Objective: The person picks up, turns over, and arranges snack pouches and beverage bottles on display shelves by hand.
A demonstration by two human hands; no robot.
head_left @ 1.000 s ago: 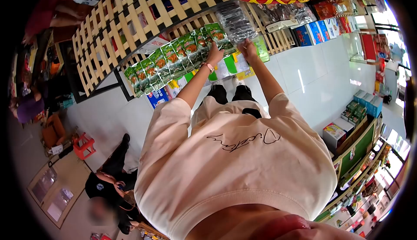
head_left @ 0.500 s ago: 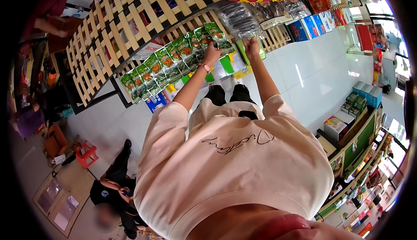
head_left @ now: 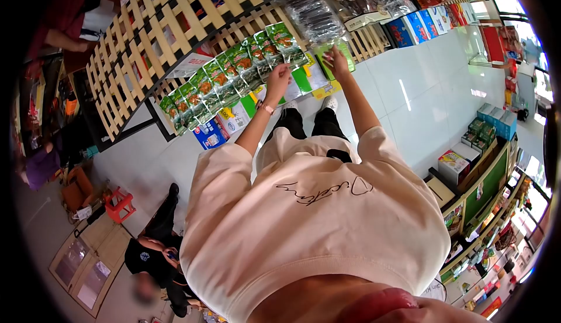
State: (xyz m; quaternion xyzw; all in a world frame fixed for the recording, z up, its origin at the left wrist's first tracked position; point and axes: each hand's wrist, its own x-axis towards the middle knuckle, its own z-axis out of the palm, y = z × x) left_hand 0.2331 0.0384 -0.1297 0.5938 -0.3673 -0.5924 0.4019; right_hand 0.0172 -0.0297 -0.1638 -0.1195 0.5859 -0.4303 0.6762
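A long row of green packets (head_left: 219, 76) with food pictured on them lies overlapped along a slatted wooden shelf. By the front edge of the row's right part is my left hand (head_left: 278, 81), its fingers bent; what they hold, if anything, is too small to tell. My right hand (head_left: 336, 63) has its fingers apart over a green packet or box (head_left: 346, 54), just below a clear bag of dark items (head_left: 315, 19). It appears to hold nothing.
A slatted wooden rack (head_left: 175, 19) rises beyond the packets. Boxes (head_left: 211, 133) stand below the shelf; blue boxes (head_left: 409, 29) are at its right. A seated person in black (head_left: 143, 256) and a red stool (head_left: 120, 205) are at lower left. Another person's arm (head_left: 64, 41) shows at upper left.
My left hand has drawn back from the top of the packets to their front edge. My right hand's fingers have spread near the clear bag.
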